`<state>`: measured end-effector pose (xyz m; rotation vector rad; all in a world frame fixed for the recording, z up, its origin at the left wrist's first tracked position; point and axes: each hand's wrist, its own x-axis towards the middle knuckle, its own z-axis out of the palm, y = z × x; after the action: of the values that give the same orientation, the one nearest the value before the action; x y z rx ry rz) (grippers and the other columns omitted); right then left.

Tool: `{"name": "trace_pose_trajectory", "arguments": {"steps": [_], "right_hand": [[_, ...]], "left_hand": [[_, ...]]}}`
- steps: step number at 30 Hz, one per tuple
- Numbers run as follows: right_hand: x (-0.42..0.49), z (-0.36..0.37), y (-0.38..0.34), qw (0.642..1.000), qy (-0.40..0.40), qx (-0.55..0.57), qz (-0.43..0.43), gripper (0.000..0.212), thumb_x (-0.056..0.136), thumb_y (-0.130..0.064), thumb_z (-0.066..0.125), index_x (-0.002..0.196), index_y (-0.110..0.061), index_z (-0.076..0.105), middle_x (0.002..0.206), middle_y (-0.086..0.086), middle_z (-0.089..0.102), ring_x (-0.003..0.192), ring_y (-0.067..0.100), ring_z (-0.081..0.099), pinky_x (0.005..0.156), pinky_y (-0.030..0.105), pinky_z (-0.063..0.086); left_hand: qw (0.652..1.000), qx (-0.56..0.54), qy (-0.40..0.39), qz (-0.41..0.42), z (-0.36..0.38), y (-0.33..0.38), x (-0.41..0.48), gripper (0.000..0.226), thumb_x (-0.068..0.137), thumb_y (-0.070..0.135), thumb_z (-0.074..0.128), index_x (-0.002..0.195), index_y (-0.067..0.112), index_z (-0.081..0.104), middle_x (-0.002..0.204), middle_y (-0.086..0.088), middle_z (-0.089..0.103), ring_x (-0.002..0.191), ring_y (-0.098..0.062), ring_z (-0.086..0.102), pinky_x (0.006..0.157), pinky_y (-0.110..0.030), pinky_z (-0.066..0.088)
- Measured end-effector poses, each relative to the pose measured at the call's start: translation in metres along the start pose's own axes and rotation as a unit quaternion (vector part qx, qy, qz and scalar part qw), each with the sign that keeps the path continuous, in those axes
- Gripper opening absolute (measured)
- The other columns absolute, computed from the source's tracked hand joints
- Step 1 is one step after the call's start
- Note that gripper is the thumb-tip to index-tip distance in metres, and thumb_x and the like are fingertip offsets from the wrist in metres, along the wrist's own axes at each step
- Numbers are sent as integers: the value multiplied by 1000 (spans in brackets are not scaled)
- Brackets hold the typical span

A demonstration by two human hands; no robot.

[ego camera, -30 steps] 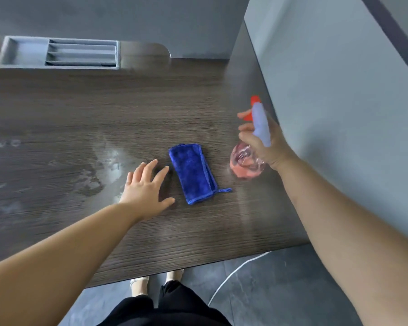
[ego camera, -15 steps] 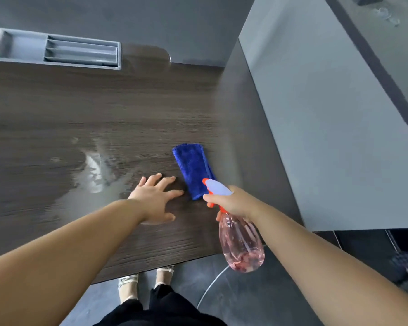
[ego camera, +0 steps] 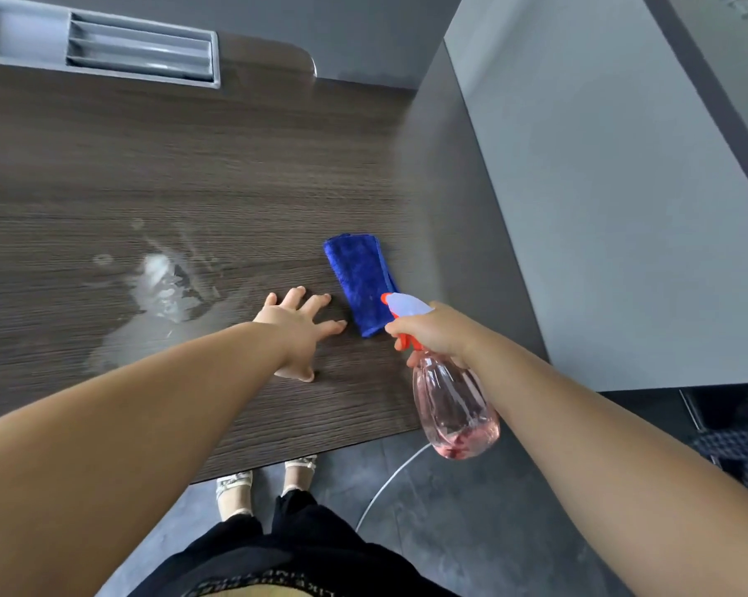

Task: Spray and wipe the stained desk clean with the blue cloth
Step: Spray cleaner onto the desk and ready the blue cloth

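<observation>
A folded blue cloth [ego camera: 360, 280] lies on the dark wood desk [ego camera: 191, 174], right of centre. A whitish wet stain [ego camera: 165, 286] spreads over the desk to its left. My left hand [ego camera: 301, 327] rests flat on the desk with its fingers spread, just left of the cloth and not touching it. My right hand [ego camera: 437, 333] grips the neck of a clear pink spray bottle [ego camera: 452, 407] with a white and orange trigger head. The bottle hangs upright in the air over the desk's front right corner, nozzle pointing left. Its head covers the cloth's near end.
A grey tray [ego camera: 101, 49] with slots is set into the desk's back left. A grey partition panel [ego camera: 600, 200] walls off the right side. Below the front edge I see my feet [ego camera: 269, 480], a dark floor and a white cable [ego camera: 389, 480].
My right hand has lifted the spray bottle from beside the cloth and brought it toward me, upright over the front edge. My left hand has stayed flat next to the cloth.
</observation>
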<state>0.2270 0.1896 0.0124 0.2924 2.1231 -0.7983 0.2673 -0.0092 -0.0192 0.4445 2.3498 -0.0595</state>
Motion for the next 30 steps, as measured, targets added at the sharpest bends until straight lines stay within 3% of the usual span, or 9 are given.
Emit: {"name": "trace_pose_trajectory", "arguments": {"steps": [5,10,14,18,22,26,30], "right_hand": [[3,-4,-23,999,-10,1,-37,53,87,-34,59,137,-38,42,86,1,65,54,14,63,62,24,50],[12,0,-43,999,0,24,-33,45,85,-29,59,129,-19,54,88,8,63,61,20,64,68,33,54],[18,1,-55,999,6,13,-29,46,85,-31,59,130,-26,51,92,7,63,56,18,63,60,27,54],[23,1,-56,999,15,36,-20,45,86,-28,60,128,-14,54,94,10,63,67,22,64,66,33,56],[19,-9,-53,999,18,34,-32,51,91,-25,56,140,-26,42,94,5,58,64,18,58,48,21,49],[14,-17,-46,998,14,45,-36,54,93,-19,52,143,-29,35,91,5,54,63,16,54,41,16,44],[16,-19,-30,999,22,31,-18,48,88,-26,58,134,-22,48,94,8,61,65,19,62,52,23,53]], "left_hand": [[1000,8,-1,-3,1,0,1,87,84,54,58,147,43,0,157,1,-12,143,-32,-8,115,-54,11],[1000,10,-5,-5,2,0,3,88,83,54,58,147,44,-1,157,2,-13,143,-32,-8,115,-54,10],[1000,9,-8,-7,1,0,3,89,83,54,59,147,44,-2,157,2,-14,143,-32,-9,115,-54,10],[1000,6,-9,-6,1,0,3,89,84,53,59,147,44,-2,157,2,-14,143,-32,-10,115,-54,10],[1000,4,-8,-6,1,0,3,89,84,53,59,147,44,-2,157,2,-14,143,-32,-10,115,-54,10],[1000,1,-5,-6,2,0,3,88,83,52,60,147,45,-1,157,3,-13,143,-32,-10,115,-54,10],[1000,2,-6,-6,1,0,3,89,83,52,60,147,45,-2,157,2,-14,143,-31,-10,115,-53,9]]}}
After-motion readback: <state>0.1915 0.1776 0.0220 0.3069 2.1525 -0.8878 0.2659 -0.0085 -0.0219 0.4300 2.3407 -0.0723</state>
